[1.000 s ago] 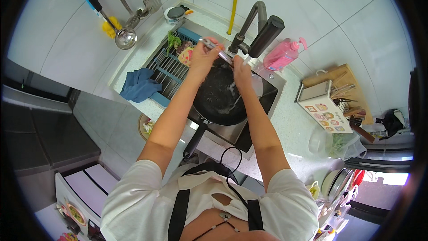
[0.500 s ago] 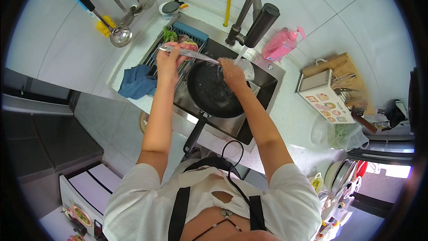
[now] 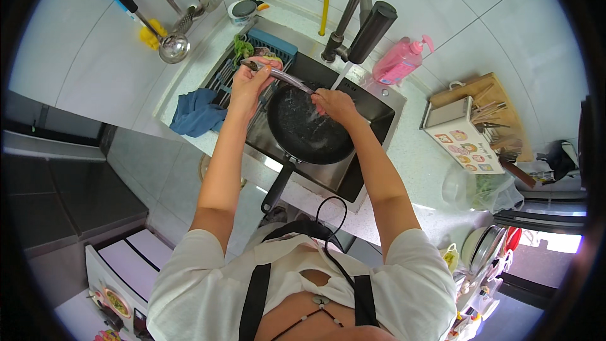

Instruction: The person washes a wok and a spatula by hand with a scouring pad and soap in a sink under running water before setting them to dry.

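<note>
My left hand grips the upper end of a long metal utensil handle above the sink. Further along it, my right hand is closed around the lower part. The utensil's head is hidden by that hand. Beneath both hands a black frying pan lies in the sink, wet inside, its handle pointing toward me over the counter edge. A stream of water runs from the dark faucet just behind my right hand.
A blue basket and leafy greens are at the sink's far left, a blue cloth nearer. A pink pump bottle stands right of the faucet. A utensil holder is on the right counter. A ladle hangs at left.
The utensil's upper end has shifted right and now tilts more. The pale wet shape seen beyond my right hand is gone from view. My left hand has moved slightly right, the right hand a little lower.
</note>
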Tool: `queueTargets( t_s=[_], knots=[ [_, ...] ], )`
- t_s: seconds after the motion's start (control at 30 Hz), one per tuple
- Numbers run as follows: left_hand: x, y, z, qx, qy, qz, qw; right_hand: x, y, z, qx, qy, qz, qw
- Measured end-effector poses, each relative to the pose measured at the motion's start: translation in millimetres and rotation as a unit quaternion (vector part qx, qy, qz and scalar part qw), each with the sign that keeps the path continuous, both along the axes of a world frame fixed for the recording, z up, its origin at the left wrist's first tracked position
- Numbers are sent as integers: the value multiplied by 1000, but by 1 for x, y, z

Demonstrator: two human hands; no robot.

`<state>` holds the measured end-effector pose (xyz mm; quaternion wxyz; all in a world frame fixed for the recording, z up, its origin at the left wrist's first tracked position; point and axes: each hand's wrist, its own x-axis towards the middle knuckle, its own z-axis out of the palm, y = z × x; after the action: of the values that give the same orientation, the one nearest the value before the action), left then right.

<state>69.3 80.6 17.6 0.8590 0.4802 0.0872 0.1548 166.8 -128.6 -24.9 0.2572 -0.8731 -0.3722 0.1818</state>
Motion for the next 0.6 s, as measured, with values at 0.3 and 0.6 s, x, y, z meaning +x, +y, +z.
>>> queueTargets(
  t_s=[0.3,0.6],
  knots=[
    [41,-22,-2,47,110,55,991,5,-21,3,17,-105,-67,992],
    [64,-68,-35,-74,69,-2,995,2,-50,-20,2,105,-190,976]
  ],
)
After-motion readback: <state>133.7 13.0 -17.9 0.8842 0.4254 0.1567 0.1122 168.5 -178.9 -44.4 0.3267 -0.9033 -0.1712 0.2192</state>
